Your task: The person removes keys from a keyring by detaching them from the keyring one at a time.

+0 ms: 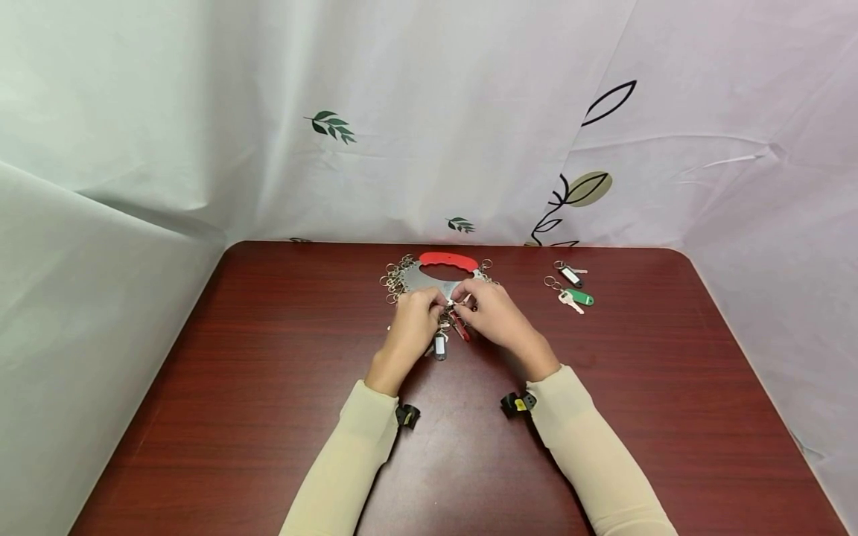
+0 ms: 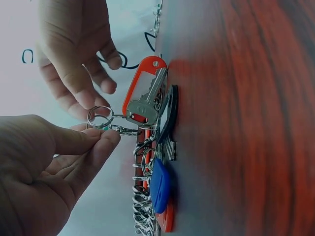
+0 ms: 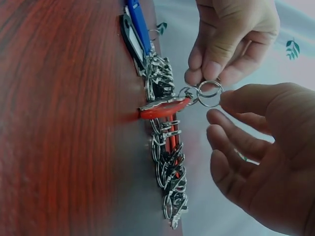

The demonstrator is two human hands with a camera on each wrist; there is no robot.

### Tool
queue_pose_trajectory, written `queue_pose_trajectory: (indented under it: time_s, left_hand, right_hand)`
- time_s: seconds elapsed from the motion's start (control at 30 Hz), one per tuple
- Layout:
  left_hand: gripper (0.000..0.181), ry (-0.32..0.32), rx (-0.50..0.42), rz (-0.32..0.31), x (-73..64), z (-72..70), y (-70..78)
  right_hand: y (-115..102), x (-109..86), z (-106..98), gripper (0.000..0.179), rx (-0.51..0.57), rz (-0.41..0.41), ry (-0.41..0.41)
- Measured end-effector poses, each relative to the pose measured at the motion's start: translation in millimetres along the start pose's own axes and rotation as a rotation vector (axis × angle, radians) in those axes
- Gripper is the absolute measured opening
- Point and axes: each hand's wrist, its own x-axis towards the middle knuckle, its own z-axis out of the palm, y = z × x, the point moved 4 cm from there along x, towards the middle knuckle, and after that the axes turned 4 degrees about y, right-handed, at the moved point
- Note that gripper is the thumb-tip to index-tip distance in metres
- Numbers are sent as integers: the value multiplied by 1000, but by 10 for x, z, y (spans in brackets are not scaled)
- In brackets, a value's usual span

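My left hand point(image 1: 417, 309) pinches a split key ring point(image 2: 100, 117) between thumb and index finger. From the other side, my right hand point(image 1: 494, 311) holds the same ring point(image 3: 210, 93) at its edge with its fingertips; its other fingers are loosely bent. A red key tag point(image 2: 137, 83) and a silver key point(image 2: 146, 105) hang from the ring by a short chain. Just beneath both hands lies a grey metal plate point(image 1: 417, 279) with a red handle point(image 1: 449, 260). Where the ring meets the plate is partly hidden by fingers.
Many key rings point(image 1: 393, 284) crowd the plate's edge. A dark tag point(image 1: 439, 347) and a blue tag point(image 2: 160, 186) lie near the hands. Right of them, a black-edged tag point(image 1: 571, 276) and a green tag point(image 1: 580, 297) lie with keys on the brown table point(image 1: 268, 387).
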Motion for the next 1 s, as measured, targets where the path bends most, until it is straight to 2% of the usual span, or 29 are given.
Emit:
queue_pose_trajectory:
  time_s: [0.2,0.6,1.0]
  left_hand:
    - [10,6,5,2,4,1,8]
    - [11,1,12,14,5,12,11]
    - [11,0,15,23,0,8,22]
  right_hand:
    - [-73,-9,20,11,-118,-113,53]
    - [-133,-57,30,6,-242,-189,154]
    - [-132,-71,17,6,-251,-183,204]
